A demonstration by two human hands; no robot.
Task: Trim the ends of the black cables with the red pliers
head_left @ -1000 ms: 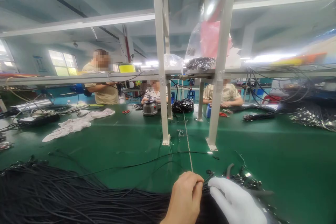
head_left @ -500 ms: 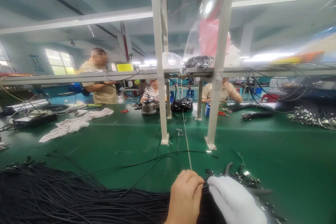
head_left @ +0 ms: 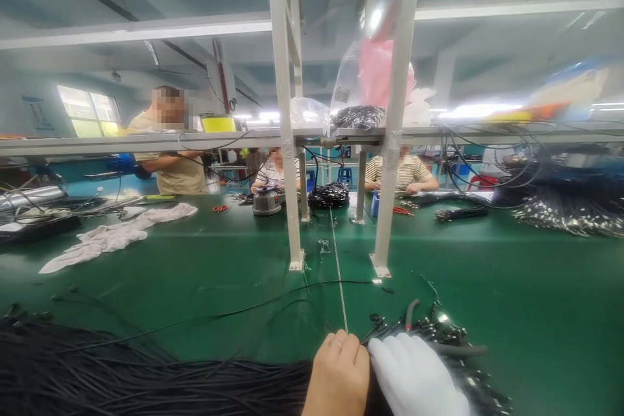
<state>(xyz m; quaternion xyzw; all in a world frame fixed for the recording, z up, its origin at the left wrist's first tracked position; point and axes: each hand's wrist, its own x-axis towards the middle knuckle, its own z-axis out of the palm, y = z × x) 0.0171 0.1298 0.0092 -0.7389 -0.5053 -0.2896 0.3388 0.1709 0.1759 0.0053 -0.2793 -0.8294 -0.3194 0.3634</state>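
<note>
My bare left hand (head_left: 336,374) is at the bottom centre, its fingers curled shut on a bundle of black cables (head_left: 146,377) that stretches away to the left across the green table (head_left: 536,299). My right hand (head_left: 414,377), in a white glove, rests against the same bundle just to the right, its fingers curved over the cable ends. Black connector ends (head_left: 439,331) fan out beyond the glove. One loose black cable (head_left: 253,305) arcs across the table in front of my hands.
Two white frame posts (head_left: 285,143) stand on the table ahead. A white cloth (head_left: 117,234) lies at the left. A cable coil (head_left: 329,195), a round grey device (head_left: 266,200) and red scissors (head_left: 219,208) sit farther back. Three people work on the far side.
The view has shifted right and slightly down, so the scene slides left. Both hands stay together on the cable bundle, lower in the picture.
</note>
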